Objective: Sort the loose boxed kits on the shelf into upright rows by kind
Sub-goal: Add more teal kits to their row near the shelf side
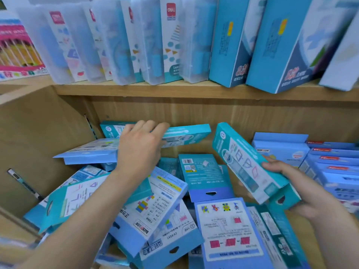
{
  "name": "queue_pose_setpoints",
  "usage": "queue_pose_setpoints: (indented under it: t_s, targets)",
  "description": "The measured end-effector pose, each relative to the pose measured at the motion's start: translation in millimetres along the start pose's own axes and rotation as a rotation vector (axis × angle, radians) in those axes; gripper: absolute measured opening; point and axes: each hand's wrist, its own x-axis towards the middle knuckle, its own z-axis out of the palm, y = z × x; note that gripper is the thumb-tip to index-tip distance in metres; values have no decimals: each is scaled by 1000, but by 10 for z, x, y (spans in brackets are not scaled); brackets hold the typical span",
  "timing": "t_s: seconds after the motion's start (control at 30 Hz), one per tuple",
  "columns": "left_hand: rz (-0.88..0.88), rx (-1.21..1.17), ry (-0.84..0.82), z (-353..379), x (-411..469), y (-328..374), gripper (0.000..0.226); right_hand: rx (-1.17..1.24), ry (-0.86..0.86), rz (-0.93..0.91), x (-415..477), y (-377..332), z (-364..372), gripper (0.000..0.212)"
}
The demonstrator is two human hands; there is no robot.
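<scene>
Several loose boxed kits, teal and light blue, lie in a jumble on the lower wooden shelf. My left hand reaches to the back and its fingers curl over the top edge of a teal box standing against the back wall. My right hand grips the lower end of another teal kit box, held tilted above the pile with its printed shapes facing me. At the right, a row of light-blue boxes stands packed together. A light-blue box lies flat at the left.
The upper shelf board runs across above, carrying clear plastic cases and leaning teal cartons. The wooden side panel closes the compartment on the left. A pink packet stands far left.
</scene>
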Motion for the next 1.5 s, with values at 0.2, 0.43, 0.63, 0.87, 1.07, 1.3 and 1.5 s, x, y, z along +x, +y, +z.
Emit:
queue_pose_setpoints:
  t_s: [0.2, 0.43, 0.63, 0.87, 1.07, 1.3, 1.5]
  targets:
    - [-11, -430, -148, -420, -19, -65, 40, 275, -49, -76, -3, 177, -48, 78]
    - [530, -300, -446, -677, 236, 182, 49, 226, -163, 12, -37, 164, -53, 68]
    - [557, -70, -484, -606, 442, 649, 73, -162, -223, 21, -136, -85, 62, 55]
    - [554, -133, -604, -516, 547, 708, 54, -303, -184, -140, -300, -266, 29, 66]
    - [433, -430, -652, -461, 597, 750, 54, -141, -268, -487, -460, -155, -284, 78]
    - [359, -663, -636, -295, 574, 1053, 54, -95, 335, -797, -555, -163, -221, 40]
    - [480, -613, -477, -335, 709, 1159, 32, -316, 689, -942, -951, -329, -433, 20]
